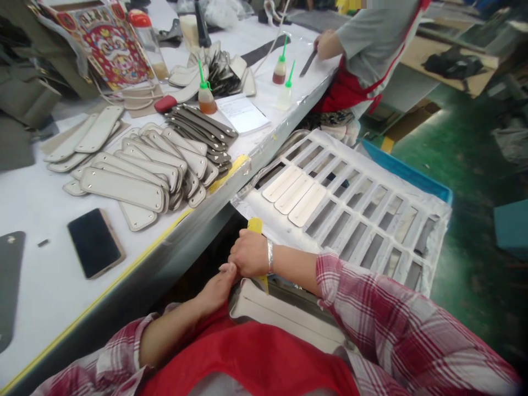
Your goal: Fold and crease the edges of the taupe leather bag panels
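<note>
**A:** While it lies across my lap, my left hand presses flat on the pale grey leather strap piece, fingers together.

**B:** And the right?

**A:** My right hand is fisted around a yellow plastic scraper. Beyond, the white slatted drying rack.

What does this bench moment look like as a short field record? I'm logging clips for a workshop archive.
Setting: white work table with a slatted white rack beside it
Right hand: closed around a yellow tool
Left hand: resting on the end of a pale strap piece in the lap
On rack: three pale strips lying side by side
On table: stack of grey strap pieces, dark phone, glue bottle with green nozzle
Other person: a hand holding a blade at the table's far end
</note>
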### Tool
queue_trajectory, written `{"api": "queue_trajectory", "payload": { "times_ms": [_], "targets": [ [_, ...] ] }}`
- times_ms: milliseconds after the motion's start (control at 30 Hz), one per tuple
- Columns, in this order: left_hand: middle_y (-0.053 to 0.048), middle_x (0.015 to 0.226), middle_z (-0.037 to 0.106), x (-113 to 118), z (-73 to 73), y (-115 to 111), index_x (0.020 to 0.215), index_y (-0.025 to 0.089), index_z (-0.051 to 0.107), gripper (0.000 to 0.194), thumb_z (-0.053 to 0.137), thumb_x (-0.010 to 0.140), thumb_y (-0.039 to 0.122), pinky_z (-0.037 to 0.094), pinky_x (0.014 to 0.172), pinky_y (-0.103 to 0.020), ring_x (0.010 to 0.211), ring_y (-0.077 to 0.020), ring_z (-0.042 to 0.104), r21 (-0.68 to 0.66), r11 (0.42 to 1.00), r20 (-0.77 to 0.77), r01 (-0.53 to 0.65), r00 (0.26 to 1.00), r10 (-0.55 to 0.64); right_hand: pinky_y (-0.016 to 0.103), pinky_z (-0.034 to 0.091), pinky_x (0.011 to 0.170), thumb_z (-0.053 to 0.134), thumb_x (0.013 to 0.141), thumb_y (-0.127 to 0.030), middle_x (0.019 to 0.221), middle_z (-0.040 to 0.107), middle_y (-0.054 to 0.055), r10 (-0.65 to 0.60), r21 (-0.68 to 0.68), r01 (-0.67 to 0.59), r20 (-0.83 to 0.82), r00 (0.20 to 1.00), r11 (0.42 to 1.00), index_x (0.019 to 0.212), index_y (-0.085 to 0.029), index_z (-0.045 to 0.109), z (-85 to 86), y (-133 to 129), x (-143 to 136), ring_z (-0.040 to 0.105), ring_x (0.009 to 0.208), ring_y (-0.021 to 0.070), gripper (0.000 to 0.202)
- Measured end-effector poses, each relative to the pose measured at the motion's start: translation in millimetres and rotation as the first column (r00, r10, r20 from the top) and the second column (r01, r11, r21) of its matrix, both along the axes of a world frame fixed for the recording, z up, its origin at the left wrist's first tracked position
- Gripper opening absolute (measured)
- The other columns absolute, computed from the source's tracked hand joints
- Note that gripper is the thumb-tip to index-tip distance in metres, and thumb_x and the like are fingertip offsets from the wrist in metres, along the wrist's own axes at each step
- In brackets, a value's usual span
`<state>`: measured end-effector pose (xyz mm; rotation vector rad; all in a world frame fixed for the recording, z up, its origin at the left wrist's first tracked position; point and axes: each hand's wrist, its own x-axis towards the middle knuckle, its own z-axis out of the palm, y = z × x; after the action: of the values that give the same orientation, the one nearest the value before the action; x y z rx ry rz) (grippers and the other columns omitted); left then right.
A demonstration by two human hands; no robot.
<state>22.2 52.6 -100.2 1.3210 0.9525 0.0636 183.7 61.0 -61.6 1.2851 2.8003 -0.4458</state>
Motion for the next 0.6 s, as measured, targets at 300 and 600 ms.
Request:
{"api": "queue_trajectory", "payload": {
  "times_ms": [300,600],
  "targets": [
    [-0.005,0.086,0.061,-2.0,-4.1,-11.8,0.08,0.017,0.06,0.039,0.03,0.087,0.04,0.037,0.087,-0.027,0.092,-0.0203,0.051,0.109,0.994,0.01,0.014,1.0,-0.015,0.034,0.02,0.063,0.04,0.087,-0.037,0.071,0.066,0.005,-0.039,0.029,0.04,-0.031,0.999,0.999,0.068,-0.018,0.064,-4.4,-11.2,-1.6,0.054,0.066,0.0175,0.036],
    [-0.005,0.077,0.06,5.3,-5.6,3.1,0.076,0.013,0.066,0.025,0.046,0.083,0.024,0.036,0.086,-0.028,0.088,-0.0222,0.051,-0.157,0.986,0.288,0.052,0.958,-0.005,0.033,0.021,0.063,0.029,0.091,-0.044,0.071,0.066,0.006,-0.27,-0.011,0.27,-0.028,0.962,0.963,0.069,-0.019,0.066,-10.4,-30.5,0.2,0.054,0.066,0.0176,0.049]
  ]
}}
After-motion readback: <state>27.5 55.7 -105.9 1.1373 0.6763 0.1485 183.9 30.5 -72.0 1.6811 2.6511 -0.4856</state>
